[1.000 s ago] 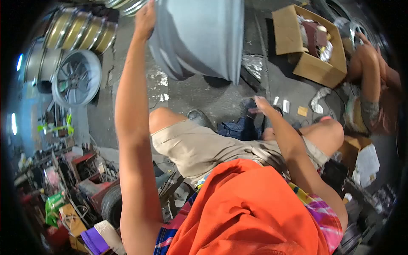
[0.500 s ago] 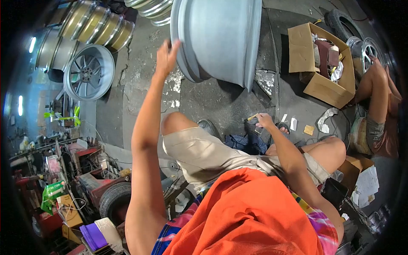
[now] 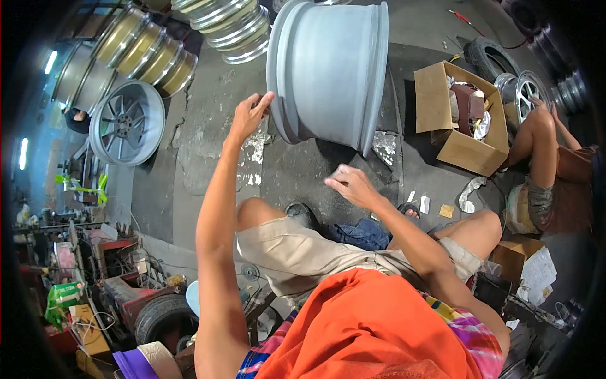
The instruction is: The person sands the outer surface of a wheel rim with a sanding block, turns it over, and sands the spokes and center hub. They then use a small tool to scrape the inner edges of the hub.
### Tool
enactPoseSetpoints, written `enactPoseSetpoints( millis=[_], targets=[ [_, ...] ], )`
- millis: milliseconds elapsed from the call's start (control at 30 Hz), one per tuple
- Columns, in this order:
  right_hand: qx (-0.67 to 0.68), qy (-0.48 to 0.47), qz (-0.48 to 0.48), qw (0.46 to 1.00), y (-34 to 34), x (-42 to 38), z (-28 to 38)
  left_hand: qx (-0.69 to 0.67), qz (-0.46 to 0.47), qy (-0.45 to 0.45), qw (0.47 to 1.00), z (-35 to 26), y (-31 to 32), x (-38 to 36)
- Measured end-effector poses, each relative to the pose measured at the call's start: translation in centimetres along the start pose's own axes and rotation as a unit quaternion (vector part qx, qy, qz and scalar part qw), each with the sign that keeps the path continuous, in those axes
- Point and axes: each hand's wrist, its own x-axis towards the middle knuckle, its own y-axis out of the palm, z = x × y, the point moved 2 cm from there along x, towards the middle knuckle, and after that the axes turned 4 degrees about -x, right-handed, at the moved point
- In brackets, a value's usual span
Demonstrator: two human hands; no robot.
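Observation:
A large grey wheel rim (image 3: 331,72) stands on its edge on the dark floor in front of me. My left hand (image 3: 251,117) is at its left lip, thumb and fingers apart, the fingertips at the edge or touching it. My right hand (image 3: 353,187) hovers below the rim, clear of it, its fingers bent together and slightly blurred. Whatever it pinches, if anything, is too smeared to name. Beneath that hand lies a dark blue cloth (image 3: 361,234), between my legs.
A cardboard box (image 3: 470,148) holding assorted items stands at right, near a tyre (image 3: 492,58) and a seated person (image 3: 543,142) touching another rim. Gold rims (image 3: 148,47) and a spoked grey rim (image 3: 128,123) are at left. Cluttered machinery (image 3: 126,284) fills the lower left.
My right hand has risen up and left from the floor by my foot, where it held a small yellowish-tipped item. My left hand has come to the rim's lip. The view has shifted slightly.

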Motion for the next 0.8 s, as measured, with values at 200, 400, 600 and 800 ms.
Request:
enactPoseSetpoints(
  millis=[200,400,600,800],
  targets=[
    [-0.077,-0.225,-0.312,0.92,-8.2,1.7,8.7,-0.15,-0.047,-0.027,0.987,-1.5,3.6,1.8],
    [-0.038,0.047,-0.16,0.985,-10.9,-3.1,3.4,-0.219,-0.118,-0.087,0.965,0.5,5.0,-0.1],
    [-0.083,0.047,-0.071,0.993,-4.6,-5.8,-2.5,0.045,-0.27,0.021,0.962,-5.7,1.7,-1.4],
    [-0.1,0.008,-0.006,0.995,0.0,-5.7,-3.0,0.269,-0.283,0.115,0.914,-11.6,2.8,3.2]
  ],
)
